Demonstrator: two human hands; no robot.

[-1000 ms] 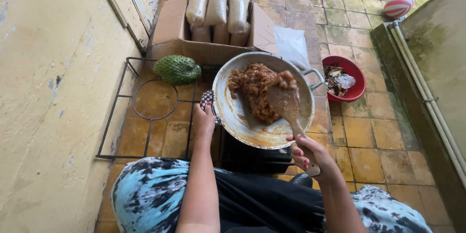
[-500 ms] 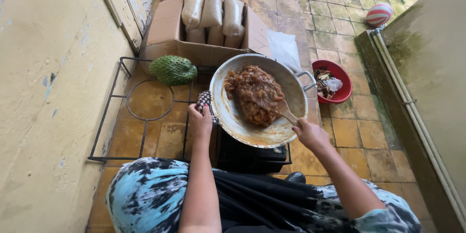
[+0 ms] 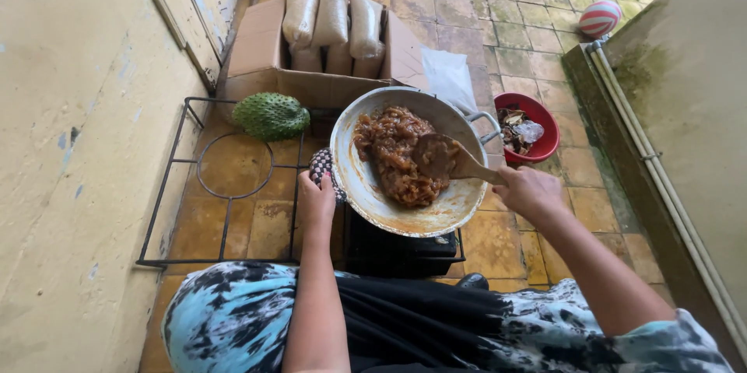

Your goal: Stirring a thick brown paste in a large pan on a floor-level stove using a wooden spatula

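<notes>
A metal wok (image 3: 366,178) holds a brown, sticky mass of food (image 3: 393,151) and sits on a black burner (image 3: 401,245) on the tiled floor. My left hand (image 3: 315,202) grips the wok's near-left handle through a patterned cloth (image 3: 319,164). My right hand (image 3: 529,190) holds a wooden spatula (image 3: 443,159) whose blade lies on the food, near the right side of the wok.
An empty black wire stove frame (image 3: 191,186) lies to the left, with a green spiky fruit (image 3: 270,116) at its far edge. Behind stands a cardboard box (image 3: 261,54) of filled bags. A red bowl (image 3: 545,136) and a striped ball (image 3: 599,17) sit to the right.
The spatula moved from the wok's right rim onto the food, after scraping lower down a second ago. My left hand stayed on the handle.
</notes>
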